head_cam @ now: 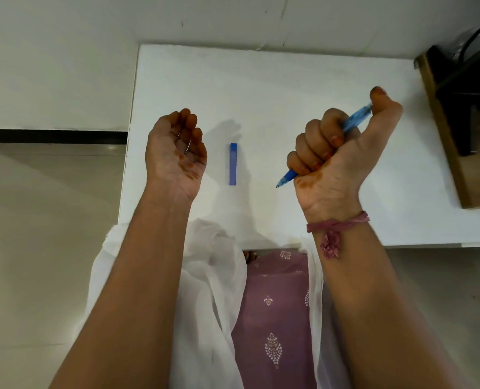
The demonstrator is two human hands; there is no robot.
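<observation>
Gripping a translucent blue pen [356, 118] in a closed fist, the right hand [337, 158] hovers over the white bench [289, 80], the pen's dark tip pointing to 8 o'clock. The left hand [174, 153] is palm-up, fingers loosely curled, empty. A blue stick [232, 164] lies at 9 o'clock from the fist. Bare bench spreads toward 12; the near edge is at 6.

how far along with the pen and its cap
Done: the cap is off and lies on the white table between the hands. In hand: the right hand grips the pen in a fist, tip bare. The left hand is raised, empty. To do: probably picking the cap up and refitting it, or writing.
</observation>
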